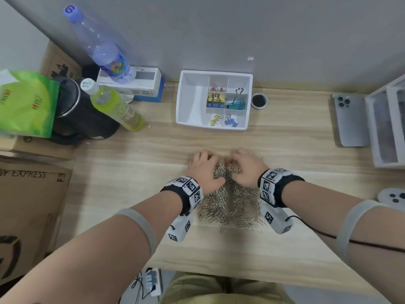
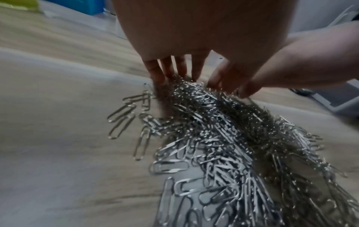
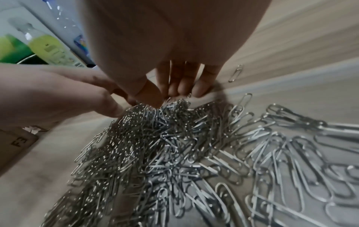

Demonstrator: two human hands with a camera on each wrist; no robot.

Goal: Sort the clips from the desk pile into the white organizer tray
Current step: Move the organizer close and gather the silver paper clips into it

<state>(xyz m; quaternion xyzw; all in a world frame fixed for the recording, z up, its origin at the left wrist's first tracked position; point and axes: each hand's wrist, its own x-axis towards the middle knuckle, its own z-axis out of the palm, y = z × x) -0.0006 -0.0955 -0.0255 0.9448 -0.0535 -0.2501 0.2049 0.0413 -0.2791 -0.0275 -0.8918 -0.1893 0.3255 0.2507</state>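
Note:
A big pile of silver paper clips (image 1: 232, 205) lies on the wooden desk between my wrists. My left hand (image 1: 203, 170) and right hand (image 1: 247, 167) sit side by side on its far end. The left hand's fingers (image 2: 170, 73) dig down into the clips, with its thumb (image 3: 116, 109) against the heap. My right hand (image 3: 170, 95) pinches clips between thumb and fingers. The white organizer tray (image 1: 190, 99) stands farther back. Its small compartments hold pink (image 1: 217, 89), yellow and blue (image 1: 215, 100), teal (image 1: 236, 104), small yellow (image 1: 215, 120) and small blue (image 1: 231, 121) binder clips.
At the back left stand a clear bottle (image 1: 103, 47), a yellow-green bottle (image 1: 114, 106), a black kettle (image 1: 76, 110), a green bag (image 1: 26, 102) and a white box (image 1: 135, 82). A phone (image 1: 350, 119) and a drawer unit (image 1: 385, 126) are at the right. Cardboard boxes (image 1: 32, 205) flank the desk's left edge.

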